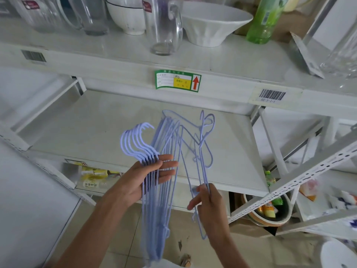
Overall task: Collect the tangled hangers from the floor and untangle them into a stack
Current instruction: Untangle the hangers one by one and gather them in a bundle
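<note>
My left hand (146, 176) grips a bundle of several pale blue wire hangers (154, 209) just below their hooks (135, 140), which are lined up together and point left. The bundle hangs down in front of me. My right hand (208, 202) pinches the wires of one or two more blue hangers (201, 144), which stand to the right of the bundle with their hooks up and cross it near the top. Both hands are in front of an empty white shelf board (96, 122).
A white metal rack stands ahead. Its upper shelf (116, 60) carries glass jugs (164, 28), white bowls (214, 22) and a green bottle (264, 18). A second rack (309, 167) with bowls and packets stands at the right. Tiled floor (183, 244) lies below.
</note>
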### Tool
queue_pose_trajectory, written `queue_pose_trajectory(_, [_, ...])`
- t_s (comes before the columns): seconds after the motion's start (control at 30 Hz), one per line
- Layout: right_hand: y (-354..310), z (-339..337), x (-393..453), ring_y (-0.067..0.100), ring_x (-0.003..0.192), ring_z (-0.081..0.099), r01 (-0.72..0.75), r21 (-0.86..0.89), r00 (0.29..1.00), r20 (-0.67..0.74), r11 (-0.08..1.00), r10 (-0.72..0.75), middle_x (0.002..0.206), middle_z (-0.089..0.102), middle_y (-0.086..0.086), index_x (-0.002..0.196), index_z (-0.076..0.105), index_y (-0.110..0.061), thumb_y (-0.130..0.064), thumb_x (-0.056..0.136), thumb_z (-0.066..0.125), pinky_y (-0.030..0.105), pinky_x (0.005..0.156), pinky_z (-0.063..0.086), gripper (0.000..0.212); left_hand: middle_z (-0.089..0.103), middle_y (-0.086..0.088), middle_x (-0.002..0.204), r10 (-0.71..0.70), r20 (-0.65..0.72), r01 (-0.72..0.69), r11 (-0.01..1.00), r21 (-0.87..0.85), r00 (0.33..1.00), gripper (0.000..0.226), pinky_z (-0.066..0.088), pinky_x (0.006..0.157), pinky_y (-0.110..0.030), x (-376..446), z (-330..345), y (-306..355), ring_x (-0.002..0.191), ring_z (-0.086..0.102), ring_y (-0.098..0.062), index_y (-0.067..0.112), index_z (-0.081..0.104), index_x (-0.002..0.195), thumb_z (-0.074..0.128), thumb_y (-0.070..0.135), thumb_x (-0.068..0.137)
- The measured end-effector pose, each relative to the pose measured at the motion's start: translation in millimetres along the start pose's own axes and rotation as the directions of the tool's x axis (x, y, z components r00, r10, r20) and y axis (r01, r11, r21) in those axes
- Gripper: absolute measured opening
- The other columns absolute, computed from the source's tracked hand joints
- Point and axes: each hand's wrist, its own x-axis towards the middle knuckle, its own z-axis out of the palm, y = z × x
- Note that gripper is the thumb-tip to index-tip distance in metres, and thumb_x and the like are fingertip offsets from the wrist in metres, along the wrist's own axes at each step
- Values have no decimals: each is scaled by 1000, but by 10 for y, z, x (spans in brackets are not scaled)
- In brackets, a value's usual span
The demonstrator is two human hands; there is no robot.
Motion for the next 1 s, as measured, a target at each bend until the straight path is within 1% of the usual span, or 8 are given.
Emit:
queue_pose_trajectory(0.1, [96,135,-176,17,51,41,7,114,1000,14,994,-9,71,74,12,84,58,-20,-31,110,36,30,51,35,36,64,-24,136,8,-58,-18,984,-175,998,36,60,92,-34,123,53,-179,125,64,-36,2,65,131,60,10,97])
queue_pose_trajectory(0.27, [250,250,-389,19,60,63,184,-218,976,152,959,-153,80,73,7,87,44,-31,-37,110,38,38,58,48,25,60,-26,141,-92,-83,49,906,-421,992,49,57,101,-41,271,108,-349,129,61,-38,-4,50,144,58,17,101])
queue_pose_trajectory(0.33, [236,249,-434,27,63,66,125,-146,966,242,981,-88,82,72,14,96,51,-28,-34,111,36,46,64,55,22,61,-25,141,-79,-83,33,890,-454,993,49,58,99,-41,283,96,-378,129,62,-36,-5,48,145,56,16,102])
queue_pose_trajectory(0.43, [146,271,-523,35,61,66,-149,200,902,429,968,51,88,69,37,120,55,-8,-23,114,30,48,64,61,30,62,-19,142,-36,-49,12,910,-414,998,48,59,94,-37,257,92,-390,130,61,-32,-3,54,142,60,15,98])
queue_pose_trajectory(0.6, [120,161,-607,44,82,73,-278,205,803,586,938,110,100,71,39,125,60,-4,-30,114,29,49,77,63,42,65,-14,140,6,-2,-6,945,-327,1000,44,59,95,-36,164,71,-342,130,62,-30,2,58,138,62,4,94])
queue_pose_trajectory(0.73, [105,114,-665,39,102,75,-215,132,766,637,968,83,110,74,31,121,63,13,-28,110,45,43,92,61,46,76,-16,119,27,-155,-49,989,-139,987,33,62,79,-31,176,101,-189,107,75,-25,4,74,114,75,18,84])
queue_pose_trajectory(0.87, [192,182,-715,40,112,72,-178,170,786,618,969,36,119,74,25,128,65,8,-20,109,47,53,102,55,38,77,-25,107,24,-292,8,994,108,956,42,64,77,-35,209,147,-41,96,78,-32,3,80,94,92,30,64])
queue_pose_trajectory(1.0, [171,180,-716,35,120,69,-162,276,803,594,947,-35,127,73,16,132,68,-14,-30,111,45,53,103,54,35,74,-23,120,-27,-106,38,993,108,994,40,62,87,-37,132,65,78,112,72,-37,1,74,116,83,21,84])
